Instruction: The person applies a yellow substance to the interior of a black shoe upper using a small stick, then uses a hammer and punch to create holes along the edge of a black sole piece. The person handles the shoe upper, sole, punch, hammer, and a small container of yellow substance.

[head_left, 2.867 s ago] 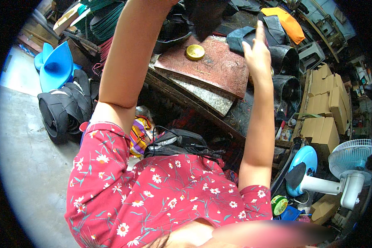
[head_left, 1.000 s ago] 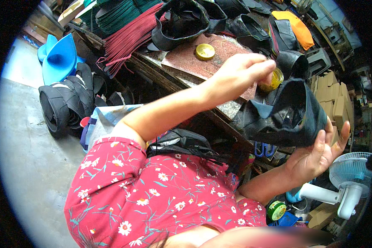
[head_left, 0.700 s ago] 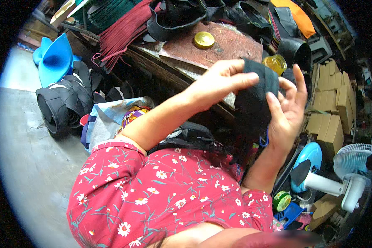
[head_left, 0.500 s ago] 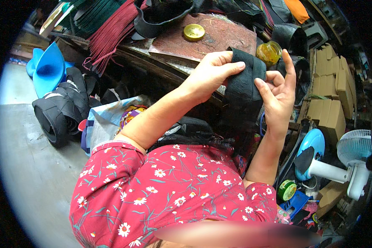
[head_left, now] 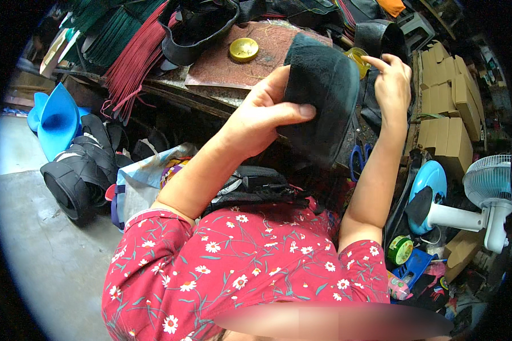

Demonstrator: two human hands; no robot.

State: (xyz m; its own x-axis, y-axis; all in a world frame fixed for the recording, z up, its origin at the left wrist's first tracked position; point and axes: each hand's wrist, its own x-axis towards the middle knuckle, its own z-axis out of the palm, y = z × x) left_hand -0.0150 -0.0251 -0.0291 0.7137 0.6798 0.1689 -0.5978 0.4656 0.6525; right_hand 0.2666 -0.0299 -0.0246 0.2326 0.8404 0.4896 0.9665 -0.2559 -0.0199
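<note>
My left hand [head_left: 267, 111] grips a dark, curved piece of material [head_left: 321, 96] by its left edge, thumb on the near face. It looks like black fabric or soft leather, and it hangs upright in front of the worktable. Beyond its right edge stands a small glass jar [head_left: 356, 60] of yellowish stuff, partly hidden. Nothing is held in my right hand [head_left: 393, 85]; its index finger reaches to the jar's mouth while the other fingers bend apart from it. The jar's round yellow lid [head_left: 244, 50] lies on a reddish-brown board [head_left: 219, 71].
Red cords [head_left: 133, 65] hang over the table edge, beside a black curved band [head_left: 179, 51]. Blue-handled scissors [head_left: 356, 162] are below my right wrist. Cardboard boxes [head_left: 441, 133] and a fan [head_left: 486, 182] stand right. Black rolled pieces [head_left: 77, 179] lie on the floor left.
My right hand has let go of the dark piece and moved right and away to the jar. The piece, formerly folded between both hands, now opens out wide in my left hand.
</note>
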